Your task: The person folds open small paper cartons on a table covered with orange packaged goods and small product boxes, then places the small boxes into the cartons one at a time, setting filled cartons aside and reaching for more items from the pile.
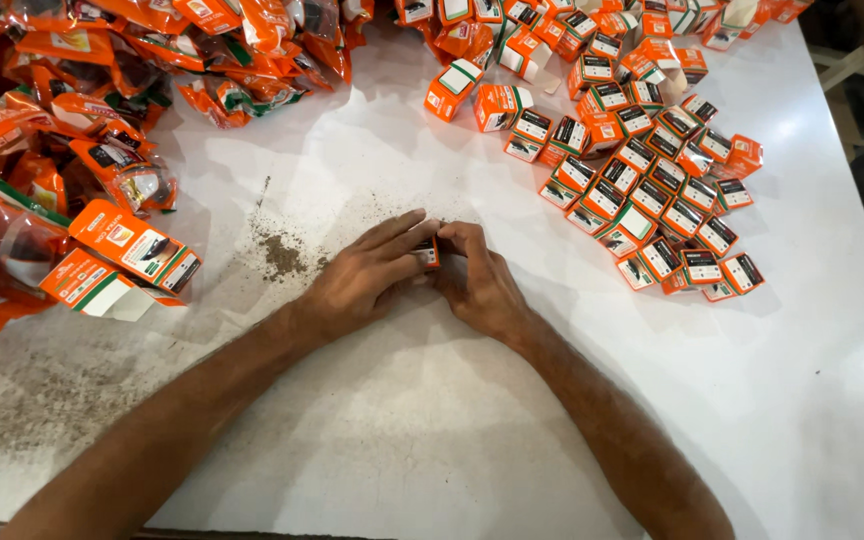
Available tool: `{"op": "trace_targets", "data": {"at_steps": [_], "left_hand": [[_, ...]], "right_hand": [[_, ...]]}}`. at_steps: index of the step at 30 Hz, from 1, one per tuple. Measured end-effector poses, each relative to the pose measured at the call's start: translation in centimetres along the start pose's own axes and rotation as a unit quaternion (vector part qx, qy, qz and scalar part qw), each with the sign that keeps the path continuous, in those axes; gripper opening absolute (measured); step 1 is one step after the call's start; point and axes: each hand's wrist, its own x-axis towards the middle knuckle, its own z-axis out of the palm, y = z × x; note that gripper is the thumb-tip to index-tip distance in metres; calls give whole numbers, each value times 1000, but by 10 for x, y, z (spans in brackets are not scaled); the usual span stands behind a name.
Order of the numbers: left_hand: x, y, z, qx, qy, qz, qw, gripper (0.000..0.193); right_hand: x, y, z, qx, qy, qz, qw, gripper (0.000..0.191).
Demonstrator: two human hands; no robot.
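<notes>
Two bare arms reach over the white table [432, 420]. The left hand [362, 275] and right hand [479, 280] meet, pinching a small orange cardboard box [429, 252] between them. Brown dusty powder [280, 255] lies nearby. More little orange boxes [652, 180] sit right, shiny orange packets [62, 140] left.

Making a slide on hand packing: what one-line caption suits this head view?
Both hands, left hand and right hand, press a small orange box on a white table between pouches and boxes.
</notes>
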Motion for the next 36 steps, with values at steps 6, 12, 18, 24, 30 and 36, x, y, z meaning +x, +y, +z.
{"op": "trace_targets", "data": {"at_steps": [6,12,18,24,30,36], "left_hand": [[0,12,1,119,-16,47,992,16],[-2,11,5,73,97,-1,993,24],[65,-66,38,81,161,-99,979,44],[177,-135,59,60,102,-337,934,49],[108,-72,81,165,159,123,966,59],[137,-114,55,-11,125,-17,992,56]], "right_hand": [[-1,-12,-2,-56,-27,-31,998,88],[13,6,-31,-356,27,-33,934,73],[7,47,-81,-539,194,83,815,65],[4,45,-37,-156,107,-43,981,52],[14,70,-30,377,163,119,904,60],[21,68,-20,350,210,88,909,66]]}}
